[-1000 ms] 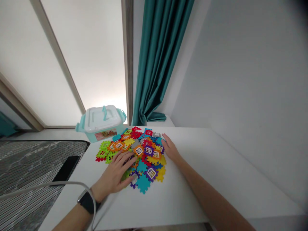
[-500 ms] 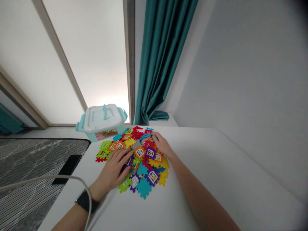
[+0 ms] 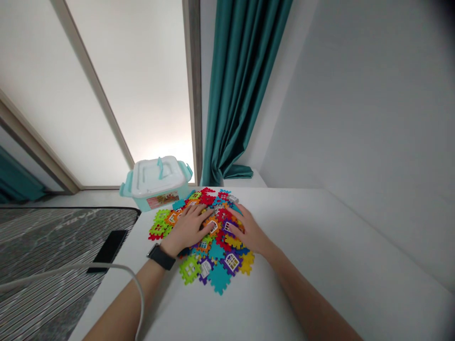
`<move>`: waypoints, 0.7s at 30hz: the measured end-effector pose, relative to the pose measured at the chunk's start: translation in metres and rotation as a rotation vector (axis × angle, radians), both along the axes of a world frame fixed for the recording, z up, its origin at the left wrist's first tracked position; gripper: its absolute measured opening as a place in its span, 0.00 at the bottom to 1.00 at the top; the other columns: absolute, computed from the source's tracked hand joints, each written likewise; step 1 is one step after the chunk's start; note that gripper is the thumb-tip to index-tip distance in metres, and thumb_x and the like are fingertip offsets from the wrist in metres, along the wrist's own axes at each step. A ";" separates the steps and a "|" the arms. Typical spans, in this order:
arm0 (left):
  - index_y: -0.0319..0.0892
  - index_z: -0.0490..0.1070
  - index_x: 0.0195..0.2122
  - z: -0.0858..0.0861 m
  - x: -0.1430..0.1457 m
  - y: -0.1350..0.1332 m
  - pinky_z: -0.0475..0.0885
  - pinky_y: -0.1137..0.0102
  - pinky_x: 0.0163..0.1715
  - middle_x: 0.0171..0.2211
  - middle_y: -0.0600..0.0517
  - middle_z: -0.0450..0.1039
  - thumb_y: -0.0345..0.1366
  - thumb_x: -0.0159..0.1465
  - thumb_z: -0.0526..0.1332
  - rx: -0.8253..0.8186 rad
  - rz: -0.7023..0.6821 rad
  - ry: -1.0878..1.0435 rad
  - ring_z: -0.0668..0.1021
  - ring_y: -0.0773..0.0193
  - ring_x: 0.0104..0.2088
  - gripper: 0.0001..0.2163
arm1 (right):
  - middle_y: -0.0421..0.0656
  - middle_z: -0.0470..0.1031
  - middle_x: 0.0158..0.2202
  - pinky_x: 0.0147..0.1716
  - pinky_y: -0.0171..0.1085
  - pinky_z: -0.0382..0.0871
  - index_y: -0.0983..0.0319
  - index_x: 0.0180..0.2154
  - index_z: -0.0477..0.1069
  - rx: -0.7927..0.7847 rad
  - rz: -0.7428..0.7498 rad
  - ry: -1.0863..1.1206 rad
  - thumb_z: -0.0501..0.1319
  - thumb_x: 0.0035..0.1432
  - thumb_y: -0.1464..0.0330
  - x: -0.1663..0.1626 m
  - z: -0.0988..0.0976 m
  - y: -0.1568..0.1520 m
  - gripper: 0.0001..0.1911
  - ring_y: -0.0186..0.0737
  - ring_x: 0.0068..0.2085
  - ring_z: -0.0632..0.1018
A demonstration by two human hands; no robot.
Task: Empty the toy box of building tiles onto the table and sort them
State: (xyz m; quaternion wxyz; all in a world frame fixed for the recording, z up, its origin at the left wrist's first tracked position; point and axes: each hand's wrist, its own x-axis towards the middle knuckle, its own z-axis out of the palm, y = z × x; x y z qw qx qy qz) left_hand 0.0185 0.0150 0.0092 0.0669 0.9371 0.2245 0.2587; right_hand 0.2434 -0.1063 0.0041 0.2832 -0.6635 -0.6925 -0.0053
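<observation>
A heap of colourful interlocking plastic tiles (image 3: 213, 270) lies on the white table (image 3: 320, 255), some with white window inserts. My left hand (image 3: 188, 227) rests flat on the left middle of the heap, fingers stretched out, a black watch on the wrist. My right hand (image 3: 249, 232) lies flat on the heap's right side with fingers spread. Neither hand grips a tile. A green tile (image 3: 189, 269) and a teal tile (image 3: 219, 279) sit at the near edge of the heap.
A teal storage box with a closed white lid (image 3: 156, 182) stands behind the heap at the table's back left. A black phone (image 3: 108, 244) lies on a striped mattress left of the table. A white cable (image 3: 88, 267) crosses my left arm. Teal curtain and wall behind.
My left hand slid forward from the heap's near edge onto its middle. My right hand moved from the far right edge inward onto the tiles. Near tiles are now uncovered.
</observation>
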 end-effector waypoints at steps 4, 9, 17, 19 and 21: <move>0.47 0.69 0.58 -0.009 -0.008 0.001 0.60 0.48 0.63 0.58 0.45 0.69 0.51 0.70 0.54 0.005 0.009 -0.076 0.69 0.49 0.60 0.21 | 0.47 0.55 0.70 0.67 0.56 0.54 0.51 0.68 0.56 -0.024 0.043 -0.100 0.54 0.68 0.55 -0.007 -0.001 -0.002 0.30 0.53 0.70 0.58; 0.45 0.71 0.53 -0.012 -0.021 0.002 0.64 0.51 0.61 0.56 0.46 0.70 0.45 0.72 0.51 -0.020 -0.031 -0.137 0.69 0.52 0.58 0.16 | 0.47 0.61 0.68 0.65 0.56 0.58 0.51 0.68 0.58 -0.013 0.069 -0.120 0.52 0.69 0.55 -0.007 -0.007 0.002 0.28 0.52 0.67 0.62; 0.44 0.72 0.48 -0.011 -0.025 0.010 0.67 0.52 0.57 0.54 0.45 0.70 0.38 0.71 0.51 0.024 -0.009 -0.118 0.70 0.51 0.56 0.12 | 0.44 0.61 0.68 0.66 0.54 0.56 0.51 0.67 0.58 -0.063 0.063 -0.062 0.45 0.72 0.55 0.001 -0.008 0.001 0.26 0.48 0.67 0.62; 0.44 0.71 0.45 -0.012 -0.023 0.010 0.67 0.51 0.56 0.52 0.44 0.70 0.38 0.71 0.52 0.031 0.012 -0.112 0.70 0.51 0.55 0.10 | 0.43 0.61 0.68 0.66 0.53 0.56 0.51 0.67 0.58 -0.076 0.061 -0.057 0.43 0.73 0.56 0.001 -0.009 0.002 0.26 0.47 0.67 0.62; 0.44 0.71 0.43 -0.013 -0.022 0.010 0.66 0.51 0.56 0.51 0.45 0.71 0.39 0.71 0.53 0.035 0.050 -0.124 0.70 0.50 0.55 0.10 | 0.42 0.62 0.68 0.67 0.53 0.56 0.50 0.67 0.58 -0.064 0.059 -0.053 0.42 0.73 0.56 0.001 -0.010 0.003 0.26 0.46 0.67 0.63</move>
